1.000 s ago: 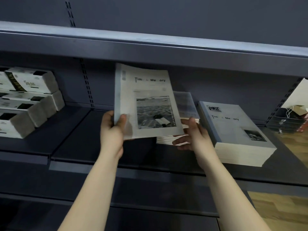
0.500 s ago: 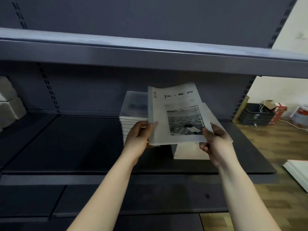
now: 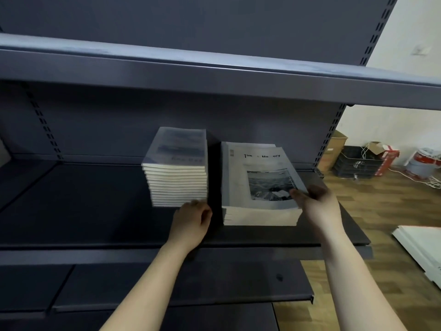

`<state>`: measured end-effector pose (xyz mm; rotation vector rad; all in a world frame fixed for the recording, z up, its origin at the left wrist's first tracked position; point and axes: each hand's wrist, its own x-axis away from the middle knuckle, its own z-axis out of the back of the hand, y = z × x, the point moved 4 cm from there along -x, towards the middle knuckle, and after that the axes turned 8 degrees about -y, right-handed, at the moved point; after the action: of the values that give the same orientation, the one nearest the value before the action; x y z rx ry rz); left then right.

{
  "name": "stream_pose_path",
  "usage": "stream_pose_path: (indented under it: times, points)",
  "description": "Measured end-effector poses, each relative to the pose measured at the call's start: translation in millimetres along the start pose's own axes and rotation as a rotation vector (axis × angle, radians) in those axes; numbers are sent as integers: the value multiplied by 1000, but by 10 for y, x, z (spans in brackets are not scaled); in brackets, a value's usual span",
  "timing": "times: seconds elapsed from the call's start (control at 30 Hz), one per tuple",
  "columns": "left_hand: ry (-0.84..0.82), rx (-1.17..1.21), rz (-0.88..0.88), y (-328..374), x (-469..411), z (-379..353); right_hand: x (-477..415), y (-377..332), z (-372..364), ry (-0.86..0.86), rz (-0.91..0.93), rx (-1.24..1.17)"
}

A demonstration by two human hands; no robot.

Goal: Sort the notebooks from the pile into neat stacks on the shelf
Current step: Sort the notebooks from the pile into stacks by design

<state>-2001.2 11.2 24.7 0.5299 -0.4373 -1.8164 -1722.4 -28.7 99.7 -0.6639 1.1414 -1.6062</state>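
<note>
Two stacks of notebooks stand side by side on the dark shelf (image 3: 95, 211). The left stack (image 3: 177, 180) is taller and has a bluish cover on top. The right stack (image 3: 260, 215) is lower. On it lies the top notebook (image 3: 255, 173), grey-white, with the title "Time & Memory" and a dark photo. My right hand (image 3: 319, 204) grips this notebook's front right corner, thumb on the cover. My left hand (image 3: 193, 219) rests on the shelf by the left stack's front corner, fingers loosely curled, holding nothing.
An upper shelf board (image 3: 214, 75) hangs close above the stacks, and a lower shelf (image 3: 167, 287) juts out below. On the wooden floor to the right are a cardboard box (image 3: 334, 149), a black crate (image 3: 355, 161), a red bucket (image 3: 422, 161) and a white panel (image 3: 422, 249).
The notebook that both hands held up now lies flat on the right stack. My left hand has let go and dropped to the shelf. The view has shifted right.
</note>
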Motion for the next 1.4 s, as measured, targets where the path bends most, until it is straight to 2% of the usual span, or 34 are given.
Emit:
stream_pose_path:
  times: [0.13,0.27,0.43,0.73,1.4]
  points:
    - [50,-166,-17,-10,-1,-101,58,24,18,66,150,193]
    - [85,-216,-13,-17,26,-158,66,53,-40,-14,270,295]
    - [106,-214,-22,-18,32,-151,56,137,-58,-45,254,462]
    - [124,-189,-30,-40,35,-153,-33,126,-72,-66,266,339]
    - [116,-219,-5,-9,23,-166,-236,81,-133,-83,274,325]
